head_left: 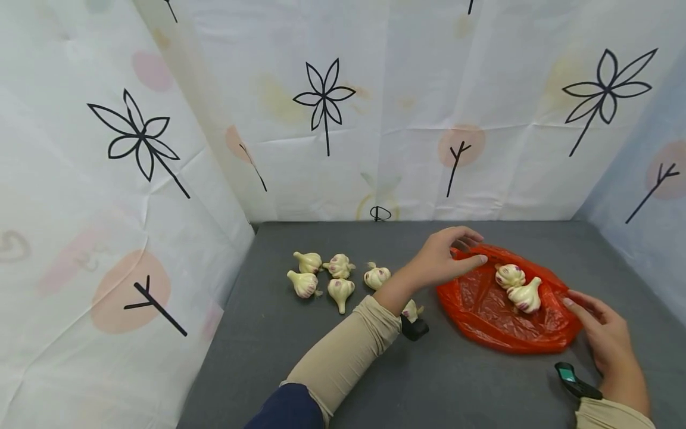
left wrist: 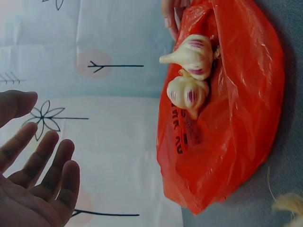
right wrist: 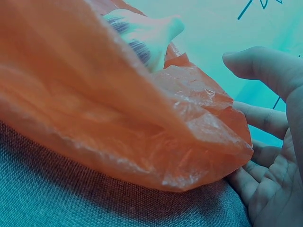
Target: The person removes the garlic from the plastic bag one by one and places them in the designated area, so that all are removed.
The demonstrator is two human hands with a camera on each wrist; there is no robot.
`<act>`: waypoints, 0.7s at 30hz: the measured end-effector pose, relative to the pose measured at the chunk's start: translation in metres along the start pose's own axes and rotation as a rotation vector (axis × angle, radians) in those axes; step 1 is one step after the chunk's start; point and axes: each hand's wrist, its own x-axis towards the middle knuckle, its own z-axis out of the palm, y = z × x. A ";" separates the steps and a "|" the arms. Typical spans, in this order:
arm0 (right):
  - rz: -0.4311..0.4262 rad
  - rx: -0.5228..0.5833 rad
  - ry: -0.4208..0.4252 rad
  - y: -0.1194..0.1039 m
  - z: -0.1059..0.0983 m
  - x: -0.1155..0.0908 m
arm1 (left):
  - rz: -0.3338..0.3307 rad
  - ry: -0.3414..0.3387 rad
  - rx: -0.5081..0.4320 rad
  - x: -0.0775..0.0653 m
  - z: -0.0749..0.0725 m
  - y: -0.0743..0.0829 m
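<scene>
A red plastic bag point(head_left: 504, 342) lies spread with its mouth facing up. Inside it, toward the right, two garlic bulbs point(head_left: 526, 296) sit against each other; dark lettering shows on the plastic in the left wrist view. My left hand point(head_left: 447, 257) hovers at the bag's far left rim, fingers spread and holding nothing. On the other side, my right hand point(head_left: 607, 330) rests against the bag's right edge. In the right wrist view its fingers point(right wrist: 265, 118) reach behind the plastic, and the raised thumb point(right wrist: 258, 61) stands apart from it.
Several loose garlic bulbs point(head_left: 341, 292) lie on the grey table point(head_left: 257, 345) left of the bag. One bulb point(head_left: 411, 311) is partly hidden behind my left wrist. White cloth point(head_left: 396, 83) with printed plants hangs behind the table and at both sides.
</scene>
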 end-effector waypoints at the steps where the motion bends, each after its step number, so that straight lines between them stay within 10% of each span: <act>1: 0.007 -0.002 0.000 0.000 -0.001 0.000 | 0.005 -0.003 -0.005 0.004 0.002 0.002; 21: 0.036 0.000 0.002 -0.006 0.000 -0.003 | -0.119 -0.034 -0.119 0.027 0.090 -0.015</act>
